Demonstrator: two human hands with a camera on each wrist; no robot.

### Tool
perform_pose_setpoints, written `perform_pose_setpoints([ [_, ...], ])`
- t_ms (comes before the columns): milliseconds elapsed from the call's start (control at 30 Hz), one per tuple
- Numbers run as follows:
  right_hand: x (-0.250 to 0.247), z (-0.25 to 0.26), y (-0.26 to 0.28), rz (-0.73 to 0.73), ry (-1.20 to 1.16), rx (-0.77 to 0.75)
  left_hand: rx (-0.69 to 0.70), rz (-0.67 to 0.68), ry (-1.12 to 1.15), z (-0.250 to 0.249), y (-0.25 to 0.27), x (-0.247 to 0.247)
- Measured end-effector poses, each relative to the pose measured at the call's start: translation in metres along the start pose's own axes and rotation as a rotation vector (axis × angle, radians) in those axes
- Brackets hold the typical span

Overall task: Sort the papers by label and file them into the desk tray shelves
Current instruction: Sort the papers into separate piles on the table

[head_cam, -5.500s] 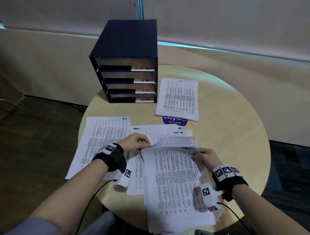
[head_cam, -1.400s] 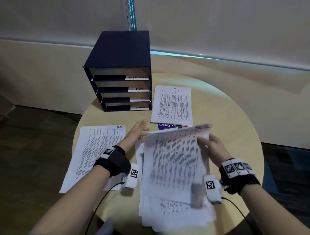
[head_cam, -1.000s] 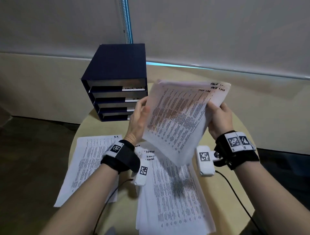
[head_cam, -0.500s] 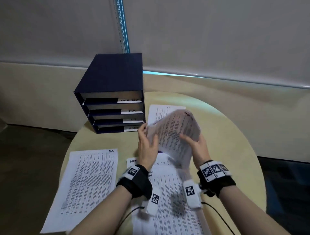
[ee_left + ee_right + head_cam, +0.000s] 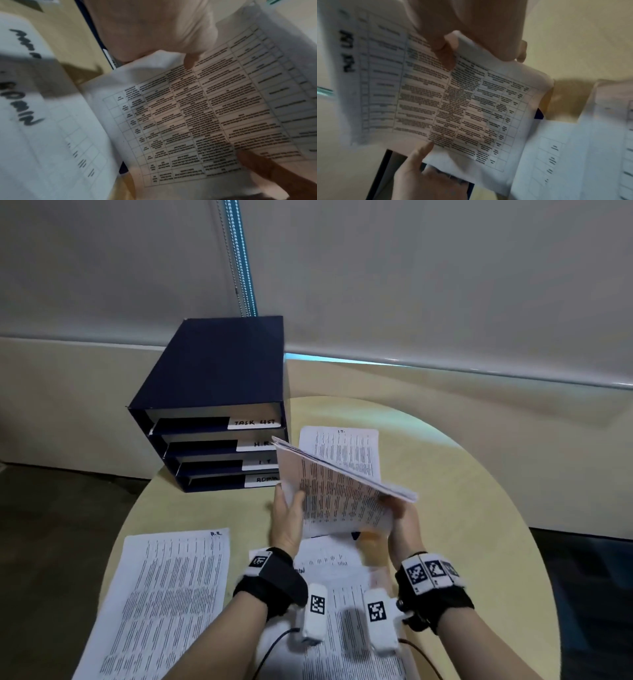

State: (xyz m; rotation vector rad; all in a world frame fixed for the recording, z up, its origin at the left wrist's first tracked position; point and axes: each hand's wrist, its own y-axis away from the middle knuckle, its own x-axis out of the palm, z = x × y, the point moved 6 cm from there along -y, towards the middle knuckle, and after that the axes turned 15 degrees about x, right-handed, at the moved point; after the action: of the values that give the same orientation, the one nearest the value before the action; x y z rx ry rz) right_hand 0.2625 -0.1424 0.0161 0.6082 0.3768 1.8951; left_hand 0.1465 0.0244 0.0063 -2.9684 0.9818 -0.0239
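Note:
A sheaf of printed papers (image 5: 337, 494) hangs tilted in the air, its far corner near the front of the dark blue desk tray (image 5: 212, 364). My left hand (image 5: 287, 517) grips its left edge and my right hand (image 5: 401, 520) grips its right edge. The tray's shelves read TASK LIST, H.R., I.T. and ADMIN from top to bottom. In the left wrist view my thumb lies on the sheaf (image 5: 197, 115). The right wrist view shows the same sheaf (image 5: 453, 101) with a handwritten label at its edge.
On the round table (image 5: 472, 508) lie an H.R. pile (image 5: 171, 594) at the left, an I.T. pile (image 5: 346, 451) right of the tray, and an ADMIN pile (image 5: 329, 565) under my hands. More sheets (image 5: 346, 652) lie by the near edge. A wall stands behind the tray.
Both hands lifted the sheaf off the near pile, held it upright, then brought it down and forward. It now lies flatter, with its corner closer to the tray.

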Motion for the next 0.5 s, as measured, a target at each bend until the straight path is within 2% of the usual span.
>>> perform_pose_setpoints([
  [100, 0.003, -0.005, -0.006, -0.031, -0.026, 0.001, -0.041, -0.011, -0.061, 0.006, 0.007, 0.002],
  [167, 0.004, -0.007, -0.006, -0.046, -0.024, 0.014, -0.022, -0.020, -0.112, 0.006, 0.009, 0.002],
  [267, 0.001, -0.017, -0.010, -0.067, 0.155, 0.003, 0.022, 0.009, -0.144, 0.003, 0.010, 0.003],
  [333, -0.003, -0.030, -0.016, -0.070, 0.240, 0.037, 0.000, 0.035, -0.169, 0.006, 0.010, 0.006],
  [500, -0.016, -0.036, -0.017, -0.160, 0.219, 0.048, -0.002, 0.003, -0.167, 0.017, 0.006, 0.005],
])
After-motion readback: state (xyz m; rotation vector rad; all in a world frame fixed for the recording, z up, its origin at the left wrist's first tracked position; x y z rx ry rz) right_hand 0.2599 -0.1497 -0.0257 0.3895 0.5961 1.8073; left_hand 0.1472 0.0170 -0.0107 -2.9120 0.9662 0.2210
